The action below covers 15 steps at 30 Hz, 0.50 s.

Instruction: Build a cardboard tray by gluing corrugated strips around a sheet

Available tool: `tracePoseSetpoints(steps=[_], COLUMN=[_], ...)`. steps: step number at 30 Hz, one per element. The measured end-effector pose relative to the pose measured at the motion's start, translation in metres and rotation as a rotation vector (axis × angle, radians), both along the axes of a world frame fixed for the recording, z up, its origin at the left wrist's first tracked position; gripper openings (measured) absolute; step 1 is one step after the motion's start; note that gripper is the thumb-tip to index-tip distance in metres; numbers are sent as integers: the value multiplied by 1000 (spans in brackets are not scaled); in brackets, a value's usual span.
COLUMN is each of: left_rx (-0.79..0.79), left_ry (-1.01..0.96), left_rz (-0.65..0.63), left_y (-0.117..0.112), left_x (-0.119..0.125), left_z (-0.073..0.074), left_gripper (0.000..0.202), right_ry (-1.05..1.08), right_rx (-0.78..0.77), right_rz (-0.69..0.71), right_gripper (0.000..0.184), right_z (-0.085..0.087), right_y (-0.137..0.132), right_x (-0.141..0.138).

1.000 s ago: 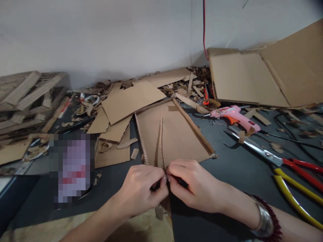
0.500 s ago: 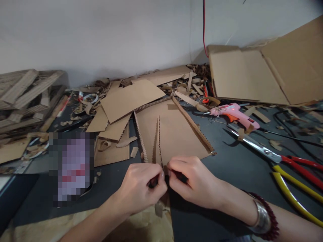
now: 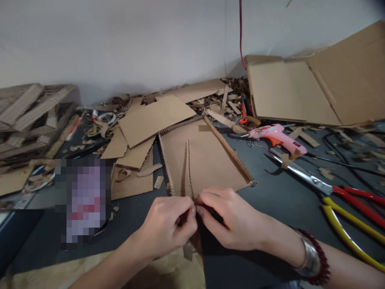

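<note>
- Lower centre: left hand [image 3: 168, 224] and right hand [image 3: 228, 218] both pinch the near end of the upright middle strip [image 3: 188, 168].
- On the cardboard sheet [image 3: 210, 164], 3 edge strips [image 3: 228, 150] already stand; its near edge shows none.

blurred patch [image 3: 82, 200]: unreadable | cardboard strip [image 3: 188, 168] near end: hidden under fingers [image 3: 207, 198] | yellow handles [image 3: 345, 235]: cut off right

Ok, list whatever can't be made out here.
All head view.
- What the left hand and right hand pinch: covered by their own fingers.
- Near end of the upright cardboard strip: behind the hands.
- Object left of the hands: pixelated patch blurs it.
- Yellow-handled tool: handles cut off by the right edge.
</note>
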<state>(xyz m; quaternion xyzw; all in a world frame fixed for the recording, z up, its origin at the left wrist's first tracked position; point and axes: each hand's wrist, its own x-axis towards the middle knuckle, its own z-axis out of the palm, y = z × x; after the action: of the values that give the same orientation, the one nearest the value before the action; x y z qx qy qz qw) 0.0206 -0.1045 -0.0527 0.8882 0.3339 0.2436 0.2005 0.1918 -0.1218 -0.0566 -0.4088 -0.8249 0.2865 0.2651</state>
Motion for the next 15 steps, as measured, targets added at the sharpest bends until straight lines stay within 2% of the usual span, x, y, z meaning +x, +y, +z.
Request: tracePoseSetpoints(steps=[9,15], left_rx=[24,30], left_ry=[19,-7], left_rz=[-12,-23], left_y=[1,0], left_x=[2,2], left_z=[0,0], left_gripper=[24,24], right_ry=[-59,-83], right_rx=[115,103], right_rz=[31,52], right_gripper=[17,18], right_z=[0,-1], right_y=[0,0], right_x=[-1,-1])
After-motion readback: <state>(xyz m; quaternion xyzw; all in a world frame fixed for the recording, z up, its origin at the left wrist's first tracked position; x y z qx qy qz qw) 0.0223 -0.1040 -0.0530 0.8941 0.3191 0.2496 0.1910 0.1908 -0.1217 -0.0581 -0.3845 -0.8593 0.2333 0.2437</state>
